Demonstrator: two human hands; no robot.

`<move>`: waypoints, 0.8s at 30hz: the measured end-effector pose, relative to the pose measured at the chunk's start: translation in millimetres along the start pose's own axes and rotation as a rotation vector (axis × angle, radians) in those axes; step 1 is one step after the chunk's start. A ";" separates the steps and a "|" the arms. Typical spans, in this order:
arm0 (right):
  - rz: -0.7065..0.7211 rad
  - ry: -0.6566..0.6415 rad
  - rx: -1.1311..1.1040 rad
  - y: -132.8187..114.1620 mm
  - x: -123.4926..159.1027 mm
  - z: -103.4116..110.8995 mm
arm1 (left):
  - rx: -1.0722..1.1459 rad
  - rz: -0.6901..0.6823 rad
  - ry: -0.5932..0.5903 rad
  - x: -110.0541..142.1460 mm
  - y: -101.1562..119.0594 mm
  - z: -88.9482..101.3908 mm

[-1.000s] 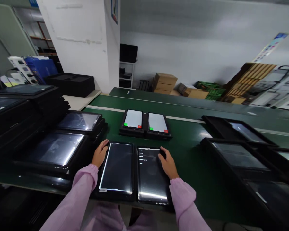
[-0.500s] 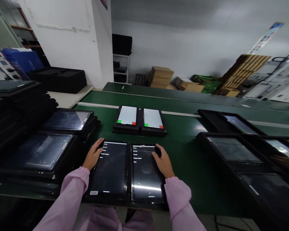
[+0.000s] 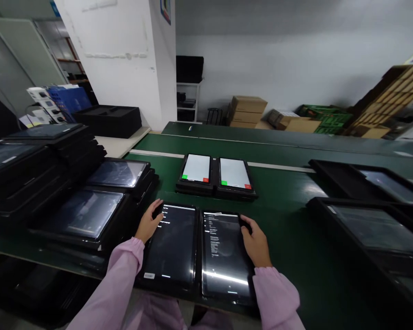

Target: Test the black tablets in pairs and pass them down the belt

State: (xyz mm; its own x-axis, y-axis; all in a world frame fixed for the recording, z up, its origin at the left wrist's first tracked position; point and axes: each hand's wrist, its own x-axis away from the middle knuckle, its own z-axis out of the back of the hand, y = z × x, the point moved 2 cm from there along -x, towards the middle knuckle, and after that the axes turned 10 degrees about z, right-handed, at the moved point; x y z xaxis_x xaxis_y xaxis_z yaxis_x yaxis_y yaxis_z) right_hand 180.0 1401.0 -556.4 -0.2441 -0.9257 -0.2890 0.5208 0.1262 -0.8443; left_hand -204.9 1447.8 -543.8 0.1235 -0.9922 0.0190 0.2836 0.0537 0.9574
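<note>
Two dark tablets lie side by side in a black tray at the near edge of the green bench. My left hand (image 3: 150, 223) rests on the upper left corner of the left tablet (image 3: 172, 243), fingers curled onto its screen, where a short menu of white text shows. My right hand (image 3: 255, 240) rests at the upper right edge of the right tablet (image 3: 223, 250), fingers bent against its rim; that screen shows a longer list of text. Pink sleeves cover both arms.
Beyond them a second tray (image 3: 216, 190) carries two tablets with white screens and green and red buttons. Stacks of black trays with tablets (image 3: 86, 213) stand at the left, more trays (image 3: 371, 220) at the right. Cardboard boxes (image 3: 248, 110) line the far wall.
The right tablet's screen has switched from a short menu to a longer list. My right hand has slid from the screen to the tablet's right edge. The left hand stays at its corner.
</note>
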 end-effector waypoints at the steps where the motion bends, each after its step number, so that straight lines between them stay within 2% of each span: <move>1: 0.007 0.004 -0.004 0.3 -0.2 0.1 | 0.005 0.003 0.000 0.1 -0.1 0.0; 10: 0.060 0.015 -0.028 3.4 -1.2 1.2 | 0.015 0.025 0.052 -0.8 -4.1 1.7; 24: 0.079 0.007 0.020 -2.0 -1.3 4.7 | 0.003 0.002 0.052 -3.1 -2.2 -2.2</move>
State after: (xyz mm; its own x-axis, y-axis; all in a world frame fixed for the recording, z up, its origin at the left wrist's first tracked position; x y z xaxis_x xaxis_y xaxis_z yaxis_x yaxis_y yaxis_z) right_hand 183.1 1400.3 -552.2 -0.2069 -0.9107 -0.3575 0.5553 0.1916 -0.8093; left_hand -203.8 1451.0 -546.6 0.1736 -0.9848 0.0059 0.2805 0.0552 0.9583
